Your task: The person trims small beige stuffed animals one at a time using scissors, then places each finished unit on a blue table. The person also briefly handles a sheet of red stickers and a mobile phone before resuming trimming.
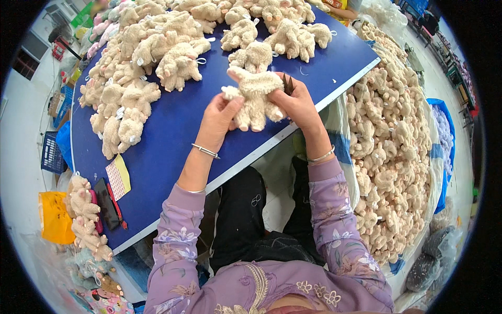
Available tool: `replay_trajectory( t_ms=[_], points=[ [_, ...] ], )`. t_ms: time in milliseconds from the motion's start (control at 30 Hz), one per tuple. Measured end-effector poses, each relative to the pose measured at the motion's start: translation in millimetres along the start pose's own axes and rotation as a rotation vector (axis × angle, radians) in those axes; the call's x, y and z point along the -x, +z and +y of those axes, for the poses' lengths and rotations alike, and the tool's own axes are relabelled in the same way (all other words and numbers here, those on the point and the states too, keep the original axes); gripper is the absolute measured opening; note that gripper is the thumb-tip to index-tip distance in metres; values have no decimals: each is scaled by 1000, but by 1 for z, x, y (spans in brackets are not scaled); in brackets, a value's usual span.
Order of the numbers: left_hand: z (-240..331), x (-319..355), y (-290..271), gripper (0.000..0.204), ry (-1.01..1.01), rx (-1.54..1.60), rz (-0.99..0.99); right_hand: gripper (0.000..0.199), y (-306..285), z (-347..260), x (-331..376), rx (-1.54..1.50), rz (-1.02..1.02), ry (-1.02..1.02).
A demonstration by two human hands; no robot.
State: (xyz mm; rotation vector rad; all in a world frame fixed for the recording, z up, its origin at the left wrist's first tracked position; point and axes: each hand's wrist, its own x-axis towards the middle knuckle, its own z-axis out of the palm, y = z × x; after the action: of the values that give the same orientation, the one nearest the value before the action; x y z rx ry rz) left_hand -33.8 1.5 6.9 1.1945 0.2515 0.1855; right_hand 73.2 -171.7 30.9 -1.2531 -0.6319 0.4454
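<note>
A cream, curly-furred plush animal [255, 94] is held up over the near edge of the blue table [178, 141]. My left hand [221, 116] pinches its left side between thumb and fingers. My right hand [298, 104] is closed on its other side, thumb pressed into the fur. Two dark pointed blades [287, 85], like thread snips, stick up from the same right hand; their handle is hidden. Just beyond lies another cream plush toy [252, 56], partly covered by the held one.
Many similar plush toys [175, 63], some with white loops, are heaped across the table. A large open sack [345, 152] full of them stands at right. On the left edge lie a notepad [119, 177], a dark phone-like slab [106, 204] and a red pen [116, 206]. Another person's arm [342, 11] shows at the far side.
</note>
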Motion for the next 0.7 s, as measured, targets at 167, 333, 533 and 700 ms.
replay_trajectory(
  t_ms=[167,333,533,700],
  points=[
    [4,17,17,40,-34,49,-273,28,13,3,8,-1,13,-39],
    [16,15,24,38,122,141,-181,18,-1,-2,20,201,284,-92],
    [14,13,25,34,181,152,-125,21,14,-3,38,268,71,-176],
    [11,13,24,33,151,115,-135,16,14,4,36,333,139,-165]
  ],
)
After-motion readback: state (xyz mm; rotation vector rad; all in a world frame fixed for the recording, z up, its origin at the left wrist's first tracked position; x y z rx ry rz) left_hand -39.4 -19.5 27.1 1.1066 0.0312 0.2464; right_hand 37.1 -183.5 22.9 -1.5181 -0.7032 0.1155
